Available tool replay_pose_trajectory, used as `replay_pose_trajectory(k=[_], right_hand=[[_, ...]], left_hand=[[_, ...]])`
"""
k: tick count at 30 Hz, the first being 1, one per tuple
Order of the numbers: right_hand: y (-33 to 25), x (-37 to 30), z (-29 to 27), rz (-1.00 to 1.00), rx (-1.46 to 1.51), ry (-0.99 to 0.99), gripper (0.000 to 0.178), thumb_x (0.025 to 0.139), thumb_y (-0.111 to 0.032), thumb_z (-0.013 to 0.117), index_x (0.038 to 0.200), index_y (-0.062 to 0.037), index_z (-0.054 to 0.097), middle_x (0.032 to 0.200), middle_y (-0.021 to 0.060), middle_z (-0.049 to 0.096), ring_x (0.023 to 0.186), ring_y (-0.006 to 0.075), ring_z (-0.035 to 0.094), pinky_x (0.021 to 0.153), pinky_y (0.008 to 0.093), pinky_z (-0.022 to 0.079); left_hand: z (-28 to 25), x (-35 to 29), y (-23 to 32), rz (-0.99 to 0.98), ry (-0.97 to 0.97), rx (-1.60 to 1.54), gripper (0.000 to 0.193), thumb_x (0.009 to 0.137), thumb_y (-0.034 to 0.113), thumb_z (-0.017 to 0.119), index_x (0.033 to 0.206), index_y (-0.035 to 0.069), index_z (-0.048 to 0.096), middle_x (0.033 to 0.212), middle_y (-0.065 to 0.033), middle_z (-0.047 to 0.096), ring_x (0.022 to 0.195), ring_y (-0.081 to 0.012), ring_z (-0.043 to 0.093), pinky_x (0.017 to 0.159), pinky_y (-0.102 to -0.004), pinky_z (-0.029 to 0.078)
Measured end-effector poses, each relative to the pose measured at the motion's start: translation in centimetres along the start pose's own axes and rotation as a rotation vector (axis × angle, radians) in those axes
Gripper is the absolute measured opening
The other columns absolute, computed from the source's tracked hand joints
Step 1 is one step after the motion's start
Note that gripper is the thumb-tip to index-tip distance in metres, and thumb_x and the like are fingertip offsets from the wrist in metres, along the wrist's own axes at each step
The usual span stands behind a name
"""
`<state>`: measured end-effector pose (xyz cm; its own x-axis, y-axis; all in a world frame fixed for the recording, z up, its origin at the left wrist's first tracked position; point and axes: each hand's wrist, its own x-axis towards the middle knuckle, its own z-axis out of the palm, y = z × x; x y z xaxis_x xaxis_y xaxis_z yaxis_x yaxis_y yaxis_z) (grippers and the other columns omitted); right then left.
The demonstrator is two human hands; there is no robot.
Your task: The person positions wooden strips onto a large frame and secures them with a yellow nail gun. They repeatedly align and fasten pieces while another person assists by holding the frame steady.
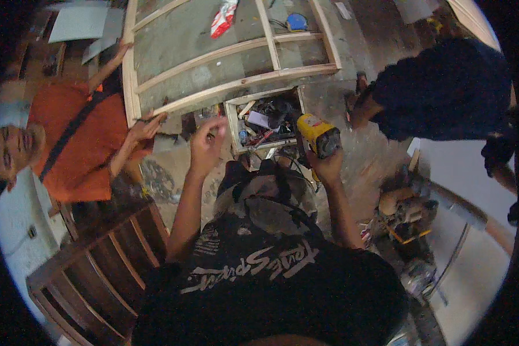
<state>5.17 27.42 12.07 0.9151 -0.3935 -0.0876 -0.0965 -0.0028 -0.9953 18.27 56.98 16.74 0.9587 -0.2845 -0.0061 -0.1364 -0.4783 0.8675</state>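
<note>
My right hand [327, 166] is wrapped round the grip of a yellow and black power drill [317, 134], held upright in front of me, right of a wooden box. My left hand [206, 144] is raised at the box's left side, clear of the frame. Its fingers are curled toward the thumb and slightly blurred; anything between them is too small to make out. Between my hands stands the open wooden box [233, 128], filled with loose tools, dark cords and a pale flat piece [260, 120]. Just beyond it lies a large light-wood frame [213, 90].
A person in an orange shirt [75, 144] grips the frame's left side. Another person in dark clothes [444, 92] bends at the right. A blue round tool [297, 22] and red-white bag [225, 18] lie within the frame. A slatted wooden piece [98, 271] stands lower left.
</note>
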Motion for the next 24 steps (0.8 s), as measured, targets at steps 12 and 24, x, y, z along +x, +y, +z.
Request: replay_pose_trajectory(k=[12, 24], right_hand=[[1.1, -1.3, 5.8, 0.35, 0.187, 0.494, 0.049, 0.079, -0.003, 0.078, 0.124, 0.0026, 0.058, 0.113, 0.0117, 0.068, 0.102, 0.0213, 0.067, 0.091, 0.0347, 0.053], [4.9, 1.0, 9.8, 0.516, 0.962, 0.457, 0.049, 0.089, -0.03, 0.065, 0.122, 0.0031, 0.049, 0.091, 0.0154, 0.064, 0.071, 0.0219, 0.064, 0.065, 0.0385, 0.057]], left_hand=[[7.3, 28.7, -1.4, 0.866, -0.504, 0.449, 0.065, 0.081, 0.009, 0.07, 0.141, 0.025, 0.052, 0.152, -0.0053, 0.043, 0.145, -0.0301, 0.032, 0.116, -0.0493, 0.028], [10.8, 31.6, -4.0, 1.106, -0.65, 0.721, 0.047, 0.075, 0.001, 0.065, 0.119, 0.02, 0.061, 0.132, 0.0028, 0.059, 0.141, -0.0237, 0.04, 0.118, -0.054, 0.014]])
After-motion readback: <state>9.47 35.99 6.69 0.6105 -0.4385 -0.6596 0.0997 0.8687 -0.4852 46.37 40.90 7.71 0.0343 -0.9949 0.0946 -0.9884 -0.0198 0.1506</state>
